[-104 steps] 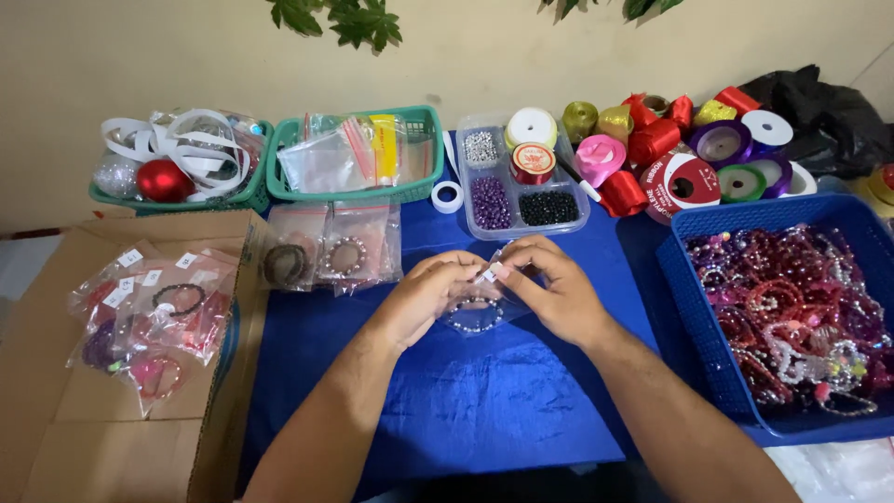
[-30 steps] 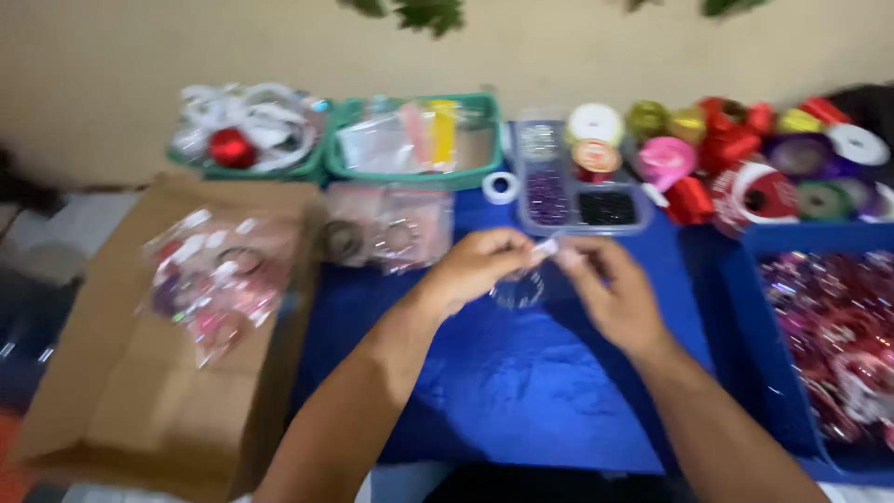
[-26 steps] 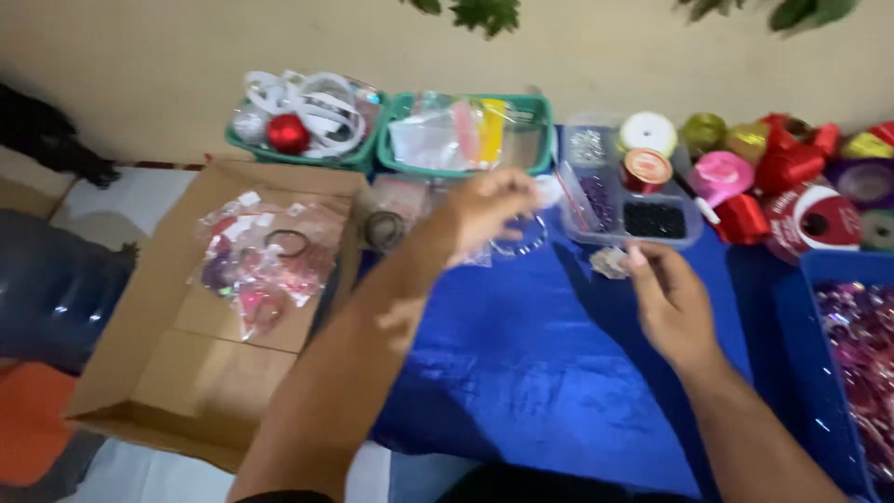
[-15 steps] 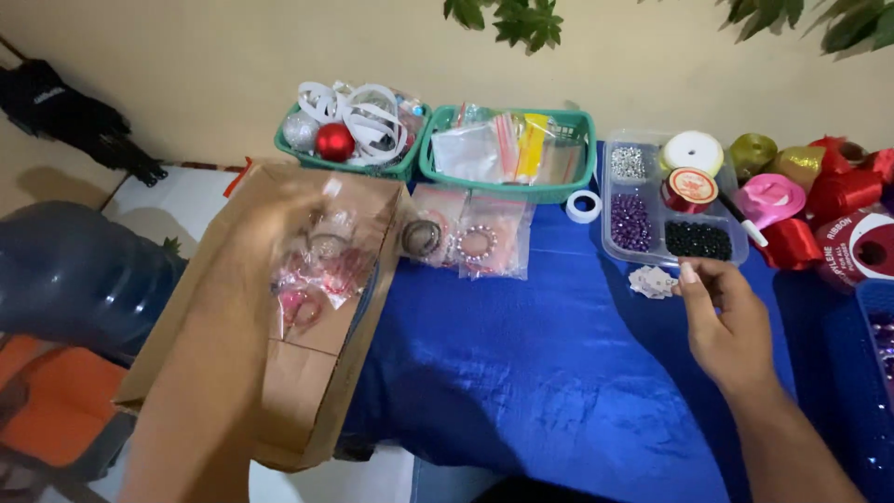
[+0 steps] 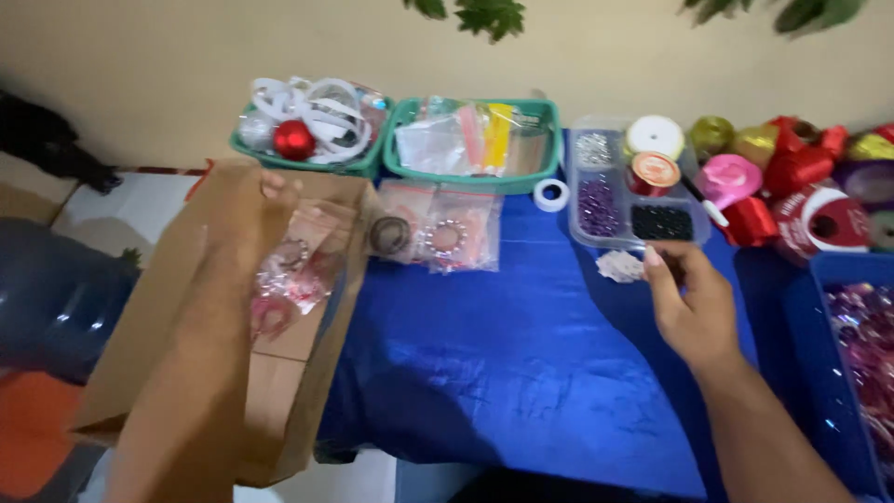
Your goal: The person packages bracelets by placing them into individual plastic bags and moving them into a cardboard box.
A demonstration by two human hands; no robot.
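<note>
My left hand point(image 5: 247, 219) reaches, blurred by motion, over the open cardboard box point(image 5: 140, 363) at the left of the table. It hovers just above several clear bags of pink and red bracelets point(image 5: 291, 279) lying in the box; the blur hides whether it holds one. My right hand point(image 5: 691, 303) rests over the blue cloth point(image 5: 503, 373) with its fingers curled. Its fingertips are beside a small white pile of bits point(image 5: 619, 266), and nothing shows in its grip.
Two bagged bracelets point(image 5: 438, 235) lie beside the box. Behind are two green baskets point(image 5: 307, 164) point(image 5: 477, 179), a white tape roll point(image 5: 551, 194), a clear bead tray point(image 5: 610, 205) and ribbon spools point(image 5: 792, 177). A blue bin point(image 5: 808, 326) of bracelets stands right, a blue jug point(image 5: 47, 298) on the floor left.
Both hands were together over the cloth on a clear bag with a bracelet. My left hand carried it left to the cardboard box; my right hand moved to the white pile. The view swung left.
</note>
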